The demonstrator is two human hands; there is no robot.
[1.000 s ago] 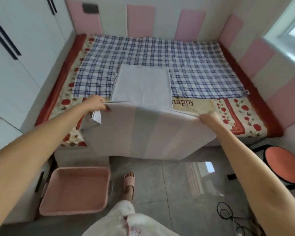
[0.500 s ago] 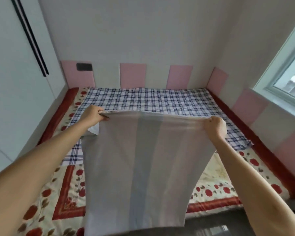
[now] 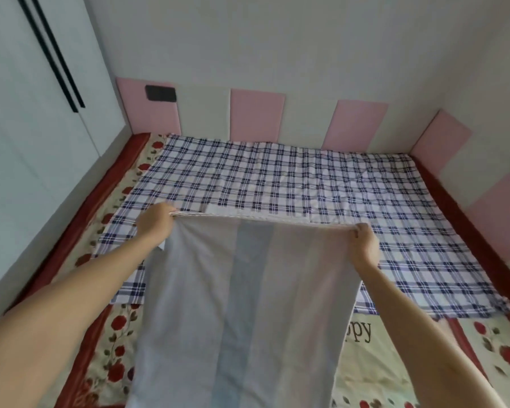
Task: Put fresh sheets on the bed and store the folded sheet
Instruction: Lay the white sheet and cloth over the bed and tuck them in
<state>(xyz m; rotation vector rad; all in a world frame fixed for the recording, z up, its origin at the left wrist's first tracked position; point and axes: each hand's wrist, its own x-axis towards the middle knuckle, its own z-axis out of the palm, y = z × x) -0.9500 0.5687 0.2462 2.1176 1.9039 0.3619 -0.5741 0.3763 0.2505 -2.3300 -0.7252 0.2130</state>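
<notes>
A pale striped sheet in white, pink and blue bands hangs lifted over the near half of the bed. My left hand grips its top left corner, and my right hand grips the top right corner; the top edge is stretched between them. Under it a blue-and-white checked sheet lies spread flat over the far part of the bed. Below that shows a floral mattress cover with red roses, a red border and printed lettering. The lifted sheet hides the bed's middle front.
A white wardrobe with black handles stands along the left side of the bed. Pink and white padded panels line the back and right walls. A black socket plate sits on the back left panel.
Both hands have carried the striped sheet forward over the checked sheet. My view has risen from the floor and basket toward the back wall.
</notes>
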